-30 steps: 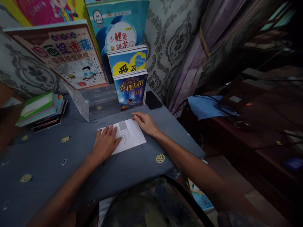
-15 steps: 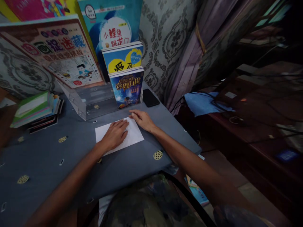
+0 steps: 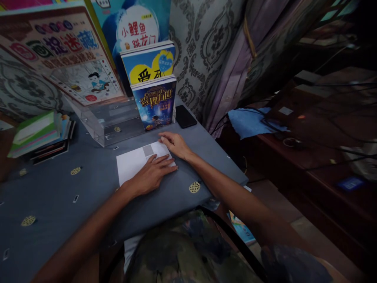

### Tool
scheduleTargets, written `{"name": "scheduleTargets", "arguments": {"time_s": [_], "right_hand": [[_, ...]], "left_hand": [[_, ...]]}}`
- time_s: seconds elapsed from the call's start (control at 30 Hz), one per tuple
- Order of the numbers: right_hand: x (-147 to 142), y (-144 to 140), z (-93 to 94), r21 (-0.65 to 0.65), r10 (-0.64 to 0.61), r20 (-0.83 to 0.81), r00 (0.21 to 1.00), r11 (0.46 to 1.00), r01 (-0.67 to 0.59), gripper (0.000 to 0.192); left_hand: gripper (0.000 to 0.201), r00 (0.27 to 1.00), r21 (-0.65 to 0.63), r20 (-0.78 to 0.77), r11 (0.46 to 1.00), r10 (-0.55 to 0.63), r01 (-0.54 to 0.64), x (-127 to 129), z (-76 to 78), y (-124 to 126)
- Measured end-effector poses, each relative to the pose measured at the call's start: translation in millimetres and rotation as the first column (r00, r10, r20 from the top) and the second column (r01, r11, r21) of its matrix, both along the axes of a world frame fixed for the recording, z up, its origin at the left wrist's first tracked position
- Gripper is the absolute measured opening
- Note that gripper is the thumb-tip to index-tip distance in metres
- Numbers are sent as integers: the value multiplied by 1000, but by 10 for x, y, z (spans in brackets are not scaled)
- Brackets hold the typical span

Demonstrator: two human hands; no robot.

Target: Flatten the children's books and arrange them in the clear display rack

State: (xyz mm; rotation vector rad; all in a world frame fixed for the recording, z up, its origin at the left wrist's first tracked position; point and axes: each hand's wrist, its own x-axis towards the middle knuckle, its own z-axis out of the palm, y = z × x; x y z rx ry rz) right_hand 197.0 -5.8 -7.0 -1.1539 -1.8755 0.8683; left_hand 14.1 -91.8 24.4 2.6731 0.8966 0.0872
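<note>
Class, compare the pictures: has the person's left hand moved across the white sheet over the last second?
Yes. The left hand has slid rightward over the white sheet, from its left half to its right edge, closer to the right hand.

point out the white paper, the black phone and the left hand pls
white paper (image 3: 129, 165), head view, bare left part of the sheet.
black phone (image 3: 185, 116), head view, middle of its dark face.
left hand (image 3: 151, 173), head view, back of the hand, flat on the paper.

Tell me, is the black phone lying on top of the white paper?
No, the black phone lies on the grey cloth beside the standing books, apart from the white paper under both hands.
</note>
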Motion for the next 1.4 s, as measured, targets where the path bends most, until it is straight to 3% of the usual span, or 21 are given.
{"name": "scheduleTargets", "arguments": {"time_s": [0.3, 0.47, 0.7, 0.93, 1.07, 1.2, 1.4], "right_hand": [[-17, -32, 49, -7, -8, 19, 1000, 1000, 8, 33], [-17, -43, 47, 18, -18, 57, 998, 1000, 17, 32], [-19, -64, 34, 53, -22, 100, 995, 998, 17, 32], [-38, -90, 18, 129, -6, 210, 978, 991, -22, 32], [-87, -130, 0, 208, 32, 336, 941, 972, -107, 34], [-255, -225, 20, 263, 87, 444, 892, 939, -222, 35], [-789, -346, 107, 262, 398, 494, 773, 779, -569, 41]], "left_hand": [[49, 999, 35, 24, 999, -28, 28, 0, -42, -85], [42, 999, 72, 38, 997, 14, -17, -101, -61, -117], [42, 983, 125, 133, 982, 127, -143, -601, -69, 68], [41, 909, 73, 172, 915, 379, -396, -1259, -17, 172], [43, 833, 33, 235, 853, 501, -522, -1428, -39, 125], [44, 794, 18, 302, 829, 528, -559, -1434, -111, 128], [44, 765, 29, 374, 818, 524, -574, -1432, -194, 137]]}}
